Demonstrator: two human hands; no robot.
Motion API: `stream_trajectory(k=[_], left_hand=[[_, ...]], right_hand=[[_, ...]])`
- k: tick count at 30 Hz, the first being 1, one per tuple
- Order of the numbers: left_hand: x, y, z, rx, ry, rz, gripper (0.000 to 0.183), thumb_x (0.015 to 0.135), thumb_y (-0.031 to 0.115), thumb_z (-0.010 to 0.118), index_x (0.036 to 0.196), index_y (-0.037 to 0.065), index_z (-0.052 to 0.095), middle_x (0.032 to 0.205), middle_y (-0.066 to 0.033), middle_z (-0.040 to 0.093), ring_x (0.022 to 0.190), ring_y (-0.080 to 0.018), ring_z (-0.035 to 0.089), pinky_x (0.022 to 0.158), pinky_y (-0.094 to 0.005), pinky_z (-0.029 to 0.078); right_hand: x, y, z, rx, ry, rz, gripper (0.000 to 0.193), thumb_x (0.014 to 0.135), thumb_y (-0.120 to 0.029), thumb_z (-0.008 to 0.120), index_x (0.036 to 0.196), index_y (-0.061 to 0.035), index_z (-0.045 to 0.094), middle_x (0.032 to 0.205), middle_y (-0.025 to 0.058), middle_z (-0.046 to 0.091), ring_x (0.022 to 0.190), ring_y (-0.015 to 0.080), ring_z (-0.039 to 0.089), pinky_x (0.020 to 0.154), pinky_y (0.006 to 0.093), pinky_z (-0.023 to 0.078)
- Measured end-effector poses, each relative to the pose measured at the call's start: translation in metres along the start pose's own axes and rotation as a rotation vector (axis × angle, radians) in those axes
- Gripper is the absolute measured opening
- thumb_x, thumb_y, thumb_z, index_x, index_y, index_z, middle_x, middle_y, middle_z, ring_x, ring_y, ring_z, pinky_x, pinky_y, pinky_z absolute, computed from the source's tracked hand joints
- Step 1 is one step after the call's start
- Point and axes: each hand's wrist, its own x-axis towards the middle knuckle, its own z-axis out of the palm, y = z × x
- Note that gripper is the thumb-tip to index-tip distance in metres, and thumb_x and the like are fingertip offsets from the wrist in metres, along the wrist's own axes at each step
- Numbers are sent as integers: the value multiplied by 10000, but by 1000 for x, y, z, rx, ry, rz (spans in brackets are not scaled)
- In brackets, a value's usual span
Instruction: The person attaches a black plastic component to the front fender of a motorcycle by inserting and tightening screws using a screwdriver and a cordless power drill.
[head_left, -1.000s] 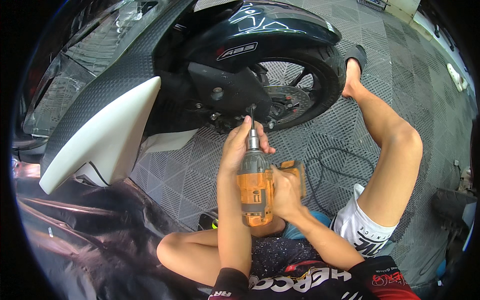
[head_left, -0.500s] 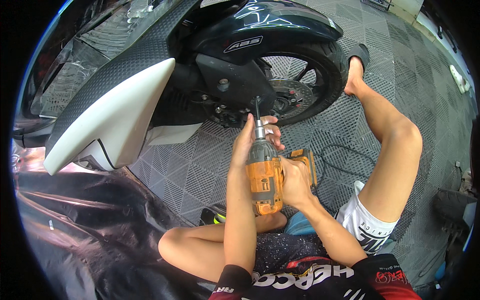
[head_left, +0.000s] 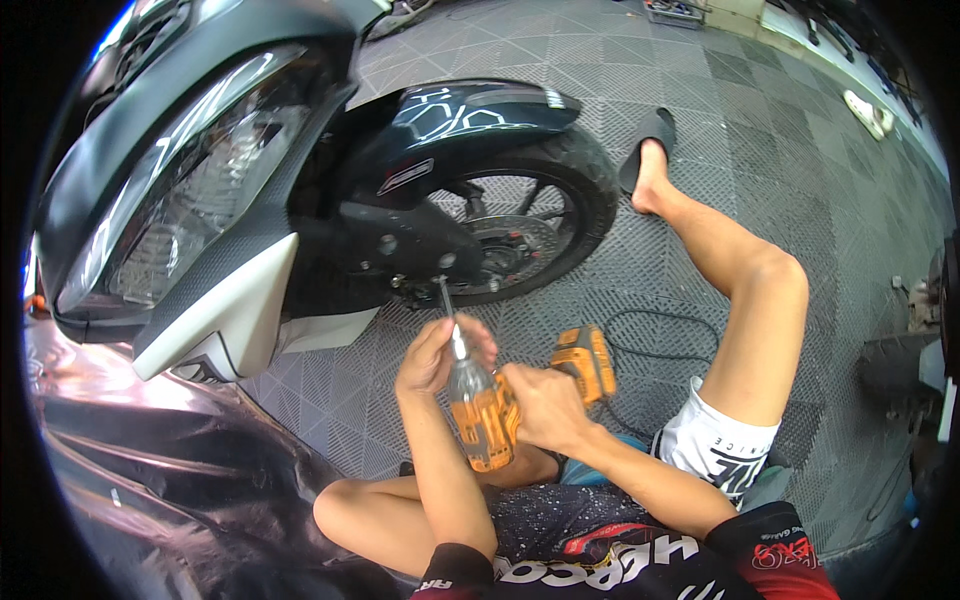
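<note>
My right hand (head_left: 553,408) is wrapped around the grip of an orange and grey cordless impact driver (head_left: 482,425), its battery (head_left: 585,362) toward the right. A long, thin driver bit (head_left: 447,298) extends from the silver collar (head_left: 459,345) at its nose. My left hand (head_left: 428,358) curls around the bit just ahead of that collar, thumb on one side and slightly blurred fingers on the other. The bit's tip meets the dark lower fork cover (head_left: 410,240) beside the front wheel (head_left: 560,235) of a motor scooter. The fastener at the tip is too small to make out.
The scooter's headlight (head_left: 205,200) and white side panel (head_left: 225,315) rise at the left. Black sheeting (head_left: 160,470) covers the lower left floor. A dark cable (head_left: 665,315) lies on the grey grid tiles (head_left: 760,190). My bent leg (head_left: 745,270) flanks the right.
The view has shifted, so scooter, driver and hands appear farther left and lower, with more headlight showing. Both hands keep their places on the tool, and the bit still meets the fork cover.
</note>
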Motion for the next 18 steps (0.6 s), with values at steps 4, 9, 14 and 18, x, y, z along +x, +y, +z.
stream_trajectory(k=[4,9,14,18], left_hand=[[1,6,24,285,-175,-93,518,1007,404,565,1034,-101,677,1014,-275,698,983,-398,705,781,-466,617],[59,28,83,287,-428,-59,597,934,451,669,1139,-110,687,1193,-333,651,1128,-428,651,995,-529,506],[156,38,133,616,-508,-68,665,779,278,817,1296,-81,603,1389,-243,575,1291,-342,563,1080,-464,446],[280,6,177,1867,-212,577,252,805,81,611,1011,-15,719,1157,-203,688,1149,-405,604,1006,-473,481]], right_hand=[[-41,27,19,105,-35,-66,438,675,-21,725,1083,0,569,885,198,638,870,398,660,745,489,523],[-48,24,-37,371,112,-5,494,703,-93,797,1131,47,595,1012,238,674,941,401,678,789,437,536],[-61,44,-138,414,236,139,434,784,-182,777,1123,54,642,1012,174,720,918,263,716,810,379,553],[-91,59,-198,375,310,193,470,858,-290,774,1245,-67,628,1141,111,698,1039,171,657,910,343,524]])
